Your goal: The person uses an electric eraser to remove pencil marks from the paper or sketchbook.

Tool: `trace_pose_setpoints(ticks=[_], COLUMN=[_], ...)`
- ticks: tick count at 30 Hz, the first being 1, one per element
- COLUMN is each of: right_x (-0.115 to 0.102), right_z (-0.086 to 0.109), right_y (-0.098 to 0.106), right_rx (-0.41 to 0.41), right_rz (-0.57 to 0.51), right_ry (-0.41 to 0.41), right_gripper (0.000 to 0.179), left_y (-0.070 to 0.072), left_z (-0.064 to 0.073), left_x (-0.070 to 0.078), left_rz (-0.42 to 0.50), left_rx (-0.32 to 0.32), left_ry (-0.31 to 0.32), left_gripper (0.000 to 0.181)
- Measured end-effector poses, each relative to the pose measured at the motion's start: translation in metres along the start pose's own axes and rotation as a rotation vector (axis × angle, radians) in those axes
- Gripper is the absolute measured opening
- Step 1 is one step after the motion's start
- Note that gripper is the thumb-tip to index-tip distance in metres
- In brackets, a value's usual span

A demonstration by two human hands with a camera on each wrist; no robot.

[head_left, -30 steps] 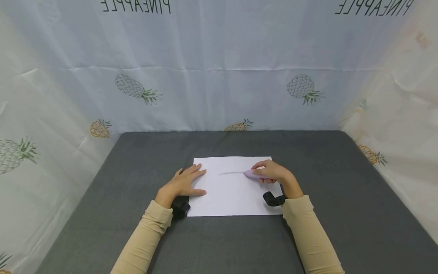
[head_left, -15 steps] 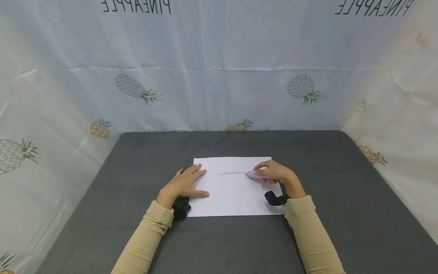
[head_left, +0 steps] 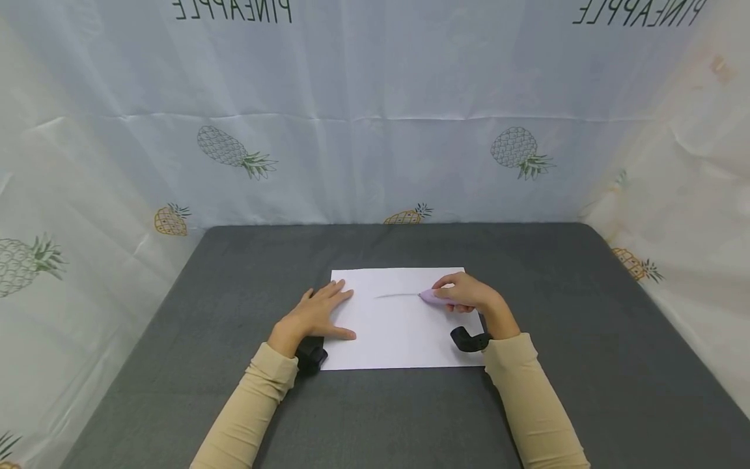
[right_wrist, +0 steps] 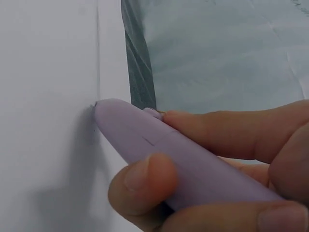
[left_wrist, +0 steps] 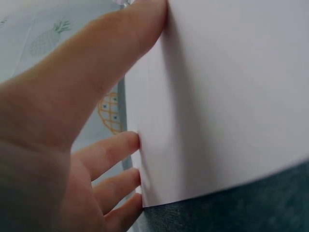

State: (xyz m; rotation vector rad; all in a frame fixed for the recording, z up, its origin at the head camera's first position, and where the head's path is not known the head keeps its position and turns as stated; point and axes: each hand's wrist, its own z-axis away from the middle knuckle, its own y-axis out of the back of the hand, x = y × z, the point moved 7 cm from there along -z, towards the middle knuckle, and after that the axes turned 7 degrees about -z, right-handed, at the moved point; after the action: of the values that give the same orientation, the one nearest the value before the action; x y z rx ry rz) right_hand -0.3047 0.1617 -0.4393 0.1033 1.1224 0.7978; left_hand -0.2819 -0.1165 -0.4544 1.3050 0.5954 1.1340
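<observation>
Head view: rightward on the white rectangular paper sheet (head_left: 395,335), a tapered lilac tool (head_left: 433,297) is being pinched by the right hand (head_left: 466,292), the spread left hand (head_left: 314,313) being rested leftward. Apparently a thin grey line (head_left: 395,296) is being drawn, steadiness being needed next.

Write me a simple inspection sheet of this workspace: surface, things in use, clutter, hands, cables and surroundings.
Surface: dark grey tabletop, with white paper lying on it.
Things in use: purple tool, its tip at the right end of a thin line on the paper; whether drawn or cut, I cannot tell.
Clutter: nothing seen.
Left hand: fingers spread at the paper's left edge, thumb over the sheet.
Right hand: grips the purple tool.
On the wrists: black devices, one at each.
Cables: nothing seen.
Surroundings: pale fabric behind and at both sides, with pineapple prints and mirrored PINEAPPLE lettering.
</observation>
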Motion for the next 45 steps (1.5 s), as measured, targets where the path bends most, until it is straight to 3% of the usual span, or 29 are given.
trace_pose_setpoints(ticks=[45], right_x=[0.0008], right_z=[0.0017], right_y=[0.0022], right_rx=[0.026], right_rz=[-0.001], right_ry=[-0.021], right_gripper=[0.04], left_y=[0.0005], left_z=[0.0014], left_x=[0.0002], left_rz=[0.024], left_rx=[-0.017], left_ry=[0.0], left_gripper=[0.093])
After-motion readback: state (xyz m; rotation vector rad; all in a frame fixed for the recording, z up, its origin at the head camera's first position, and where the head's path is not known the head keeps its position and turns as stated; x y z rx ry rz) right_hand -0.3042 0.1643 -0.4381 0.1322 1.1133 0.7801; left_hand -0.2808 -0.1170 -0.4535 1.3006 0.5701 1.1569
